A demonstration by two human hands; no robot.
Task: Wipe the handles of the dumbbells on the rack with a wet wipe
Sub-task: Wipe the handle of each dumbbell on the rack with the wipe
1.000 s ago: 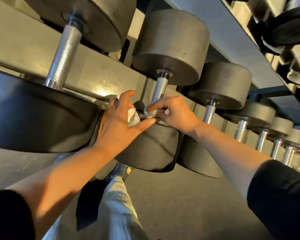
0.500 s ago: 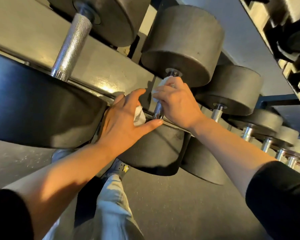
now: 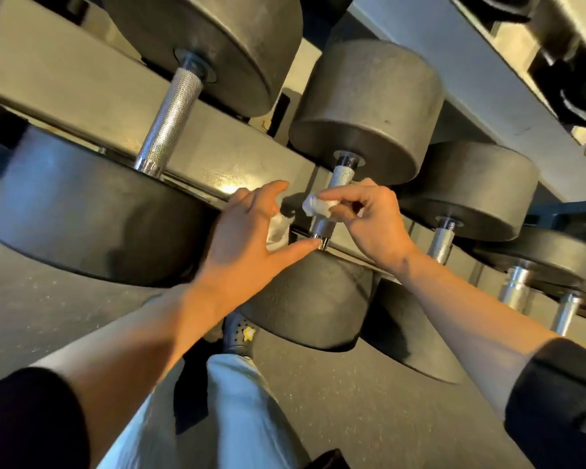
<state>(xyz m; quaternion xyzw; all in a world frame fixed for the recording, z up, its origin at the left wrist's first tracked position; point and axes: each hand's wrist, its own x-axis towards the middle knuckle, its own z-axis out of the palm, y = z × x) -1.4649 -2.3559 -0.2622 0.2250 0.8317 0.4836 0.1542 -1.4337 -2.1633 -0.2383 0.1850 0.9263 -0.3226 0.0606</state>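
Note:
A row of black dumbbells lies on a grey steel rack [image 3: 82, 93]. My right hand [image 3: 369, 221] pinches a crumpled white wet wipe [image 3: 318, 206] around the knurled steel handle [image 3: 332, 201] of the middle dumbbell, near its midpoint. My left hand [image 3: 251, 245] is spread just left of that handle, thumb tip touching its lower end, with a second white wipe [image 3: 278, 230] tucked against the palm under the fingers. How the fingers lie on that wipe is hidden by the back of the hand.
A larger dumbbell with a long knurled handle [image 3: 170, 120] sits to the left. Smaller dumbbells [image 3: 444, 238] continue along the rack to the right. An upper shelf [image 3: 487, 96] overhangs. Below are grey floor, my pale trouser leg [image 3: 244, 401] and a dark shoe [image 3: 241, 333].
My right hand slid the wipe up to the top of the handle half a second ago and has now come back down to its middle. My left hand stayed beside the handle.

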